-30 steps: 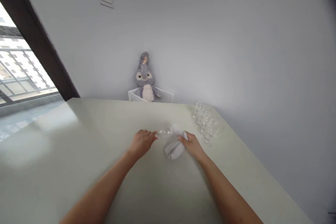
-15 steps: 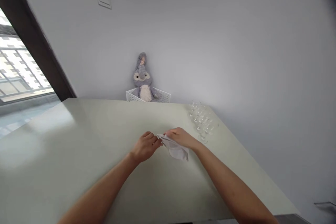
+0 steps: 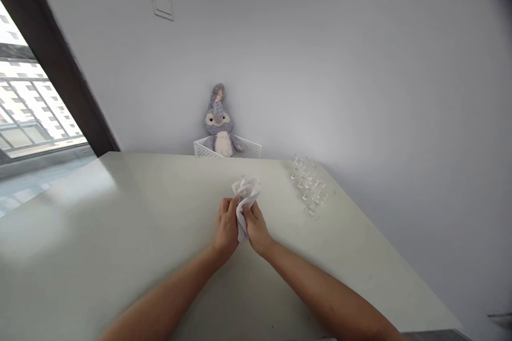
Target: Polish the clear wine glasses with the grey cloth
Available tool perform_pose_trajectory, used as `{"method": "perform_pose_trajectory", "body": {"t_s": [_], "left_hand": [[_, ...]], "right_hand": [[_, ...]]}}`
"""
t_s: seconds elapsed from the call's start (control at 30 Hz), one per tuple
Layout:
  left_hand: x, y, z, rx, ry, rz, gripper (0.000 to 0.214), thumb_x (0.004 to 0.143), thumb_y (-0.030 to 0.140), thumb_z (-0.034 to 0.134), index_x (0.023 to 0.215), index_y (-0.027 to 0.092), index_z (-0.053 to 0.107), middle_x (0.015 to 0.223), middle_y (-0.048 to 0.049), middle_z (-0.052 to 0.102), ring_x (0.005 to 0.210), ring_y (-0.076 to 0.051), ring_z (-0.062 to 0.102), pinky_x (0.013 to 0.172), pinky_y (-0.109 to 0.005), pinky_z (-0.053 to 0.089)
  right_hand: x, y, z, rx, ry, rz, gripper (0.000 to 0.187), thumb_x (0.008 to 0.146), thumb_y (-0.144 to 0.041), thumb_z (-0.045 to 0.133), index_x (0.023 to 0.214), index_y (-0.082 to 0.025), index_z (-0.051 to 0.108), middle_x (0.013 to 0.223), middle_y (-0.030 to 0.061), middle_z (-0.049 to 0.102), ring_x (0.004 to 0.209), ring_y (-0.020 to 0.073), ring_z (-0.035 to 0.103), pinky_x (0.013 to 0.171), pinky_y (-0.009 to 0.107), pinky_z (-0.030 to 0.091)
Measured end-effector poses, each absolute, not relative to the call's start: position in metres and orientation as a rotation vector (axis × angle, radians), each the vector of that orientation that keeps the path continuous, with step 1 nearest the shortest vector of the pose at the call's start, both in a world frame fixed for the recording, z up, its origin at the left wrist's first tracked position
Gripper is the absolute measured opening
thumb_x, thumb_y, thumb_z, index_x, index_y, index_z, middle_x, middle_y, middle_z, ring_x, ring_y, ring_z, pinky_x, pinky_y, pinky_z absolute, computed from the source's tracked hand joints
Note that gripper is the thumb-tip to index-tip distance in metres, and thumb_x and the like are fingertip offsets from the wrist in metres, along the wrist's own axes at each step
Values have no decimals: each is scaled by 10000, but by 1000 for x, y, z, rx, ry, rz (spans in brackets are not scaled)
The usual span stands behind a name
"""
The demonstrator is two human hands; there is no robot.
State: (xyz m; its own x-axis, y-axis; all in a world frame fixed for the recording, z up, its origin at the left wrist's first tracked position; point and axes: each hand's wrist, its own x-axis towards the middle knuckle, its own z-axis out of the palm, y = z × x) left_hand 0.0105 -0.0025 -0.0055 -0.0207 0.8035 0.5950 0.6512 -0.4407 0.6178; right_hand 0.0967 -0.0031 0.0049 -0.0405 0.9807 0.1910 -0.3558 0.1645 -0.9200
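My left hand [image 3: 227,225] and my right hand [image 3: 258,228] are close together over the middle of the table. A white cloth [image 3: 240,224] hangs between them and spreads out above the fingers. Within its upper folds lies a clear stemmed glass [image 3: 247,187], its rim turned away from me. The left fingers are curled at the lower part of the glass, where its stem is hidden. My right hand is closed on the cloth, with the thumb pressed on it, against the glass.
Several clear stemmed glasses [image 3: 308,182] stand in a cluster on the right of the pale table [image 3: 160,213]. Behind the far edge, a grey plush toy [image 3: 221,127] sits in a white perforated basket [image 3: 252,149]. A wall runs along the back and right; a window [image 3: 32,101] is at left.
The cloth and glass have turned to point away from me, and the glass now shows in the cloth. My right hand has come down beside the left.
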Motion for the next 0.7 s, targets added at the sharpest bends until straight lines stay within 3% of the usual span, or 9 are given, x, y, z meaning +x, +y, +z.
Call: {"method": "perform_pose_trajectory", "body": {"t_s": [0.23, 0.33, 0.47, 0.6, 0.7], "left_hand": [[-2, 9, 8, 1908, 1366, 1502, 269, 855, 292, 395, 1048, 243, 575, 942, -63, 555, 894, -189, 529, 807, -360, 407], [-3, 14, 11, 1548, 1140, 1410, 427, 768, 398, 548, 1145, 212, 474, 1094, -104, 566, 1000, -220, 540, 837, -369, 415], [-1, 13, 15, 1135, 1011, 1306, 569, 652, 407, 678, 1113, 169, 444, 1110, -151, 587, 1030, -254, 553, 873, -394, 407], [1, 11, 18, 988, 934, 1398, 550, 620, 355, 715, 1063, 169, 448, 1114, -148, 590, 1057, -251, 544, 918, -423, 389], [2, 11, 18, 918, 863, 1462, 502, 669, 338, 683, 1059, 185, 407, 1135, -141, 571, 1046, -233, 554, 892, -425, 430]], "right_hand": [[118, 9, 9, -1228, -1477, 845, 206, 802, -294, 453, 929, -167, 553, 846, 48, 638, 764, 180, 564, 662, 274, 412], [131, 11, 10, -1450, -1864, 484, 180, 825, -296, 455, 870, -163, 568, 780, 55, 644, 712, 181, 560, 657, 276, 371], [141, 8, 10, -1598, -2213, 109, 178, 834, -316, 479, 817, -164, 571, 783, 71, 646, 764, 203, 555, 720, 303, 335], [155, 5, 8, -1521, -2257, -5, 178, 837, -310, 475, 923, -186, 570, 928, 81, 633, 883, 219, 532, 836, 355, 290], [166, 7, 3, -1432, -2083, 170, 247, 846, -332, 448, 1022, -197, 555, 1015, 92, 609, 900, 223, 523, 842, 369, 297]]}}
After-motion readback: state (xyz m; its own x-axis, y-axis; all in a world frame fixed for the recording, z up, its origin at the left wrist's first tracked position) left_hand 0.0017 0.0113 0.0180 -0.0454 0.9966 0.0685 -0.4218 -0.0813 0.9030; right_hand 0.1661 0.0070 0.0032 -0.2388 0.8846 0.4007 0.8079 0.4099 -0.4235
